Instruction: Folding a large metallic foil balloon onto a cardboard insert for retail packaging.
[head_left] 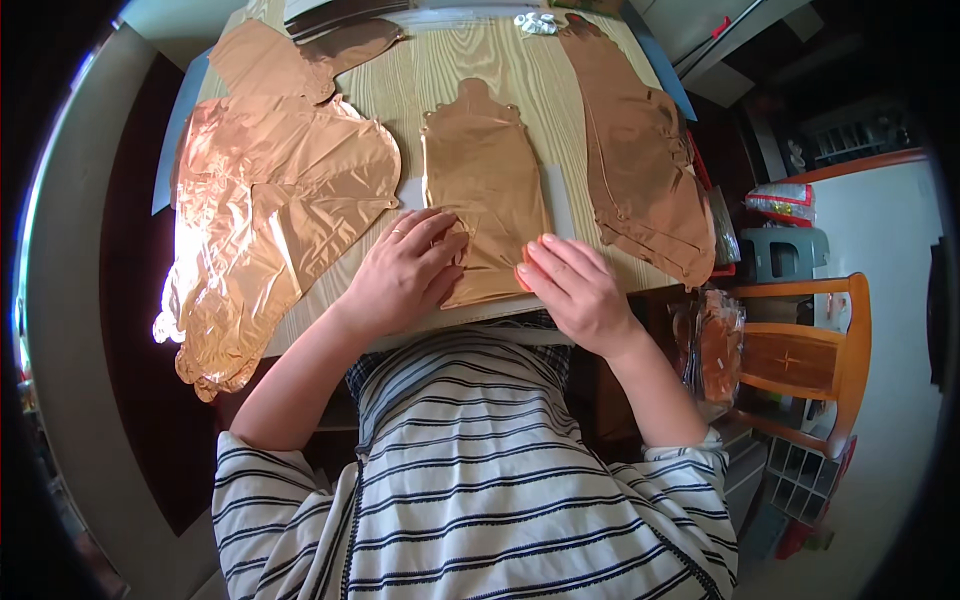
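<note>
A copper-coloured foil balloon point(482, 170), flat and folded to a narrow shape, lies in front of me on the table. My left hand point(405, 262) rests on its lower left edge with fingers curled onto the foil. At the lower right edge, my right hand point(580, 290) is closed around a small orange piece point(527, 278), which touches the foil; fingers cover most of it, and its exact kind does not show. To the left spreads a larger, shiny, crumpled foil balloon point(270, 200). Another flat foil balloon point(640, 150) lies along the right side.
More copper foil point(265, 60) lies at the back left of the wooden table point(400, 75). A small white bundle point(536, 23) sits at the far edge. A wooden chair point(800, 350), a grey-green stool point(785, 250) and a bag of copper foil point(715, 345) stand right of the table.
</note>
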